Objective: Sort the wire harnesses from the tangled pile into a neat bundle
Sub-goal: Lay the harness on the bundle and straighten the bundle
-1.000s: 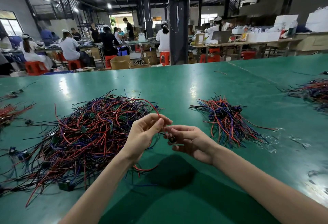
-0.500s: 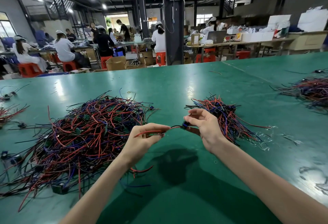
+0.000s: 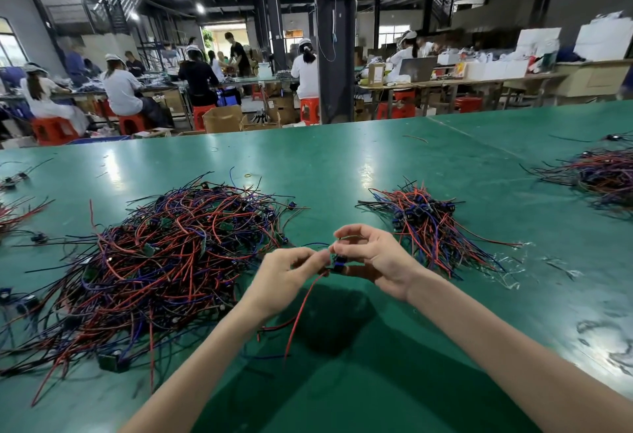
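Moved: both hands back from beside the bundle (image 3: pixel 431 227) to mid-gap between pile (image 3: pixel 161 261) and bundle; harness (image 3: pixel 337 263) no longer stretched level, red wire (image 3: pixel 301 309) now hanging down.
Harness: pinched at its dark connector where the two hands meet, above the desk (image 3: pixel 342 165), clear of the pile; red lead drooping toward the desk, end loose.
Why held so: probably to straighten the leads before laying it on the bundle, connector end kept in front of the camera for a look.
Pile: left of the hands, tangled red, blue, black, still large; sorting likely early.
Bundle: right of the hands, connectors heaped at its far end, leads fanned toward the near right.
Left hand (image 3: pixel 284 278): forearm rising from low left, wrist bent inward, fingers (image 3: pixel 308 259) narrow, nipping the harness beside the connector.
Right hand (image 3: pixel 380 261): forearm from low right, palm turned left, thumb and forefinger closed on the connector, other fingers curled loosely above.
Far pile (image 3: pixel 603 175): well right of the bundle, untouched.
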A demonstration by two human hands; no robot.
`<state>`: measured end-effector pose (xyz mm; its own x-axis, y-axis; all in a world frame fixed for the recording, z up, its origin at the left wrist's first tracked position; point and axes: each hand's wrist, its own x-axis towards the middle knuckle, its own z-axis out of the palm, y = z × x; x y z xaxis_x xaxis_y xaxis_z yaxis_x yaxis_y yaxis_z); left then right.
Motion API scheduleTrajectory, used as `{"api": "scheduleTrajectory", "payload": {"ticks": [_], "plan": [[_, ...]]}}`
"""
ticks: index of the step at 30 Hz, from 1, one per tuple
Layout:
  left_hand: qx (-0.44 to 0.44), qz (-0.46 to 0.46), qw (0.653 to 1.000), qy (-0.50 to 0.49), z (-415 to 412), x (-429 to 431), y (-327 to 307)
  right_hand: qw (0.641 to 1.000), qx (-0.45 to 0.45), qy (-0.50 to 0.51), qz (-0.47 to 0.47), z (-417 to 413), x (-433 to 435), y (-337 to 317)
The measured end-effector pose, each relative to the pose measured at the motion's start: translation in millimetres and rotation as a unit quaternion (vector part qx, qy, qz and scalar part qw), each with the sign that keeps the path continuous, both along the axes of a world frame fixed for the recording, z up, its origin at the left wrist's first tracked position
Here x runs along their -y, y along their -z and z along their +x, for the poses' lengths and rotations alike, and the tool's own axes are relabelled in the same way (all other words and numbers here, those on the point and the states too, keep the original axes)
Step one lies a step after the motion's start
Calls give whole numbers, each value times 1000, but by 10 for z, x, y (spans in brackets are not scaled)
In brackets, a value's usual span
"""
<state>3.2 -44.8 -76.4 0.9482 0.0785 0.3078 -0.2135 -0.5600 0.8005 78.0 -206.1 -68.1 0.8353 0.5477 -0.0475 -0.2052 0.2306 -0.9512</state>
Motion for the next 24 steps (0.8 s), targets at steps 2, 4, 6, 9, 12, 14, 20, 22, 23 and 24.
{"api": "scheduleTrajectory", "payload": {"ticks": [2, 4, 6, 9, 12, 14, 20, 22, 23, 24], "plan": [[-41, -7, 999, 25, 14, 38, 52, 999, 32, 6, -14, -23, -36, 42], [-58, -22, 997, 37, 30, 23, 97, 997, 66, 21, -31, -37, -59, 60], [-67, -66, 995, 43, 38, 20, 124, 994, 93, 46, -44, -37, -74, 75], [-88, -156, 983, 46, 40, 81, 143, 992, 94, 72, -44, -37, -87, 103], [-101, -198, 974, 35, 48, 136, 149, 992, 80, 91, -36, -37, -98, 117], [-108, -208, 972, 29, 51, 156, 138, 992, 74, 101, -32, -38, -109, 118], [-110, -241, 964, 17, 36, 162, 126, 993, 73, 68, -65, -37, -106, 104], [-110, -226, 968, 10, 30, 158, 114, 995, 62, 54, -60, -39, -99, 109], [-110, -232, 967, 9, 28, 158, 106, 995, 57, 55, -56, -38, -99, 114], [-109, -245, 963, 11, 29, 159, 100, 996, 52, 60, -51, -37, -96, 116]]}}
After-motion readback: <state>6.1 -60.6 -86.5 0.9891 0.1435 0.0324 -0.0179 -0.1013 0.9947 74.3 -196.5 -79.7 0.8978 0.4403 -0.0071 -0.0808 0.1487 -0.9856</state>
